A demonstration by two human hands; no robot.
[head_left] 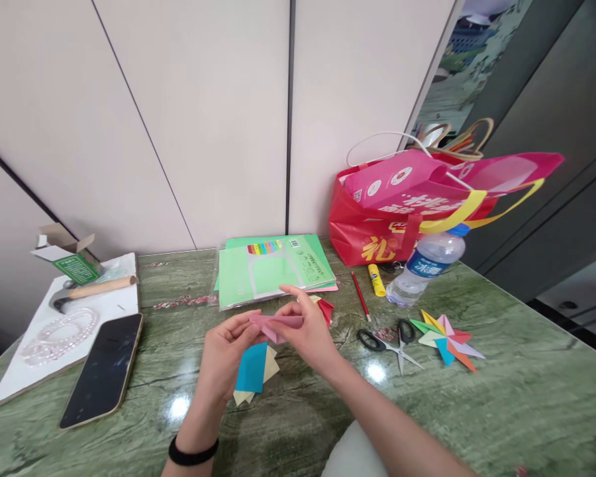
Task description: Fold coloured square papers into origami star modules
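Observation:
Between both hands is a small folded piece of pink paper (279,324), held above the table. My left hand (228,348) pinches its left end with thumb and fingers. At its right side my right hand (305,329) grips it, the index finger raised a little. Below the hands, blue paper (251,371) lies over cream paper (272,366). A red folded paper piece (326,310) shows partly behind my right hand. A multicoloured folded-paper star (447,339) rests farther right, beside black-handled scissors (400,344) that lie open.
A pack of green paper (273,268) lies behind the hands. On the right are a red pencil (361,297), a glue stick (376,280), a water bottle (426,266) and a red bag (367,225). A phone (103,371), hammer (92,290) and beads (62,336) are left.

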